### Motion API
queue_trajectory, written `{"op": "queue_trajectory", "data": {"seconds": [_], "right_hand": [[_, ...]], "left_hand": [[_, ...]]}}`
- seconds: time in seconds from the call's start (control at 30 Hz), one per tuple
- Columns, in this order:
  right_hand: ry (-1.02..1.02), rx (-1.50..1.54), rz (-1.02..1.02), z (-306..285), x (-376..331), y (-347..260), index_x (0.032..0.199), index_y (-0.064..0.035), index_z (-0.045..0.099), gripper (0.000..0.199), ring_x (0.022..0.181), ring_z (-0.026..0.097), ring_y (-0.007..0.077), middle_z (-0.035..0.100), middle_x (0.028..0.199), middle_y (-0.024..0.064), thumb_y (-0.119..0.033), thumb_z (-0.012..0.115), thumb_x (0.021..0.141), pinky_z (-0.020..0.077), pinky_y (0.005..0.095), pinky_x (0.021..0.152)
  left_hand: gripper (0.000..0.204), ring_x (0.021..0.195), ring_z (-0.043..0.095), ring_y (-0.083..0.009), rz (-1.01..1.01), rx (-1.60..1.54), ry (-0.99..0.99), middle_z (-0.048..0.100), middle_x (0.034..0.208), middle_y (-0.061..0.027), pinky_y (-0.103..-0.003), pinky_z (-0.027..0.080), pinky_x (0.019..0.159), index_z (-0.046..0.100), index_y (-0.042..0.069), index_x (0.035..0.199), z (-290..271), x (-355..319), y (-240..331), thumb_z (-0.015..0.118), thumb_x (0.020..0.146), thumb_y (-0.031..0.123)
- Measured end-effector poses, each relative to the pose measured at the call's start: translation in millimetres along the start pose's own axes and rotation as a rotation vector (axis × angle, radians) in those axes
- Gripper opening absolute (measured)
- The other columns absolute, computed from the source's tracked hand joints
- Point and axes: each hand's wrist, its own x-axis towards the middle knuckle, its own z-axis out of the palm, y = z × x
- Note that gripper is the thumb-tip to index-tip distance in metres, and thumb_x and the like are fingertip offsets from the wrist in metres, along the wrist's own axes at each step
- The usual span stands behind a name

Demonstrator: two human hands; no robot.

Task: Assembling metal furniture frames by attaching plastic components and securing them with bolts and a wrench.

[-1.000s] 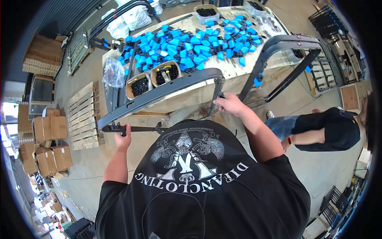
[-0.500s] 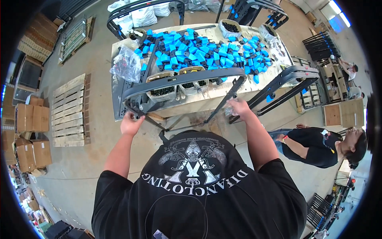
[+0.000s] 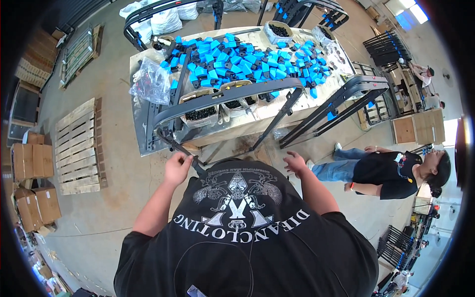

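Black frame (image 3: 227, 94), long axis running crosswise; left hand (image 3: 176, 169) (grip unclear), right hand (image 3: 296, 164), fingers apart

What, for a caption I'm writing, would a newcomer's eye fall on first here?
Probably the heap of blue parts, spread across the table. Next, the dark frame in front, with the left hand near its lower left and the right hand apart from it. At right, a co-worker appears sideways.
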Motion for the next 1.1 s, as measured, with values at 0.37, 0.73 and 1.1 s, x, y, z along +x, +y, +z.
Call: {"op": "queue_trajectory", "data": {"seconds": [0.37, 0.73, 1.1], "right_hand": [[0.022, -0.248, 0.004, -57, 43, 56, 0.102, -0.0033, 0.07, 0.034, 0.066, 0.066, 0.0185, 0.069, 0.078, 0.0068, -0.034, 0.065, 0.087, 0.0543, 0.0348, 0.06], [0.17, -0.109, 0.461, -148, 3, 172, 0.11, -0.0001, 0.065, 0.034, 0.073, 0.071, 0.0297, 0.07, 0.088, 0.0141, -0.026, 0.062, 0.089, 0.0588, 0.0434, 0.066], [0.038, -0.107, 0.071, -84, 30, 84, 0.108, 0.0003, 0.069, 0.038, 0.072, 0.068, 0.0193, 0.071, 0.088, 0.0094, -0.031, 0.068, 0.086, 0.0548, 0.0341, 0.064]], "left_hand": [[0.042, 0.117, 0.063, -0.0385, -0.064, 0.613, -0.146, 0.066, 0.125, -0.0222, -0.045, 0.049, 0.098, 0.063, 0.008, 0.129, 83, 187, 102, 0.057, 0.094, 0.031], [0.04, 0.125, 0.058, -0.0384, -0.107, 0.933, -0.321, 0.06, 0.137, -0.02, -0.047, 0.046, 0.106, 0.065, 0.011, 0.13, 101, 224, 88, 0.054, 0.092, 0.021], [0.056, 0.144, 0.036, -0.0392, -0.054, 0.65, -0.077, 0.042, 0.154, -0.0209, -0.045, 0.03, 0.119, 0.047, 0.009, 0.146, 73, 188, 109, 0.048, 0.102, 0.042]]}}
